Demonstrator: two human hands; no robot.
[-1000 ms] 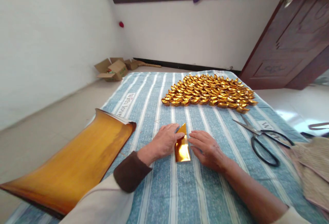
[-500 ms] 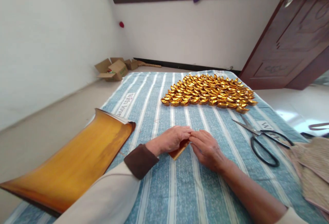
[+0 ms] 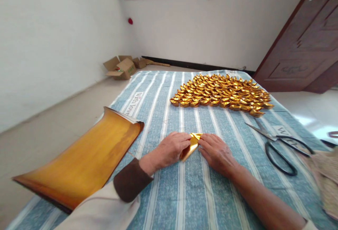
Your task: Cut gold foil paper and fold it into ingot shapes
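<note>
Between my two hands a small piece of folded gold foil paper [image 3: 194, 145] lies on the striped cloth, its far end creased to a point. My left hand [image 3: 173, 147] grips its left side with curled fingers; the thumb is hidden. On the right side, my right hand [image 3: 214, 151] holds the paper's edge near the folded end, fingers pressed together. Beyond the hands, many folded gold paper ingots [image 3: 221, 94] sit packed in rows. A stack of large gold paper sheets [image 3: 87, 156] with curled edges lies to the left.
Black-handled scissors [image 3: 274, 138] lie on the right with blades apart. A blue and white striped cloth [image 3: 163, 195] covers the table. Beige fabric [image 3: 327, 177] is at the right edge. Cardboard boxes [image 3: 124, 69] stand on the floor at the back left, and a wooden door [image 3: 295, 61] at the right.
My hands have moved apart a little, uncovering more of the gold paper and its folded far end. The camera view has shifted slightly, so the surroundings appear displaced.
</note>
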